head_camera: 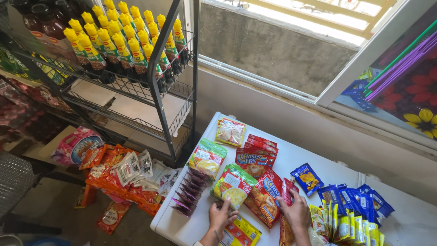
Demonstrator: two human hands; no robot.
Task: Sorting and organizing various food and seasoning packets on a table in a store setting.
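- A tall black wire rack stands to the left of the table, its top shelf packed with dark bottles with yellow caps; the lower shelves are mostly bare wire, and the rack's far left side runs out of view.
- The white table sits under a window, crowded with flat sachets; its near edge is cut off at the bottom.
- On the floor by the rack lies a loose heap of orange and clear packets, too jumbled to tell apart one by one.
- A row of blue and yellow sachets fans out at the table's right end, well apart from the left hand.
- The red sachets lie between the two hands, overlapping one another.
- The green and yellow packet lies just above the left hand.
- The right hand rests palm down on the red sachets, fingers spread flat and gripping nothing; a red packet edge shows beneath it, mostly hidden.
- The left hand lies open, fingertips touching the lower edge of the green and yellow packet, nothing clasped; its wrist is cut off below.
- A small row of purple sachets stands overlapped at the table's left edge.
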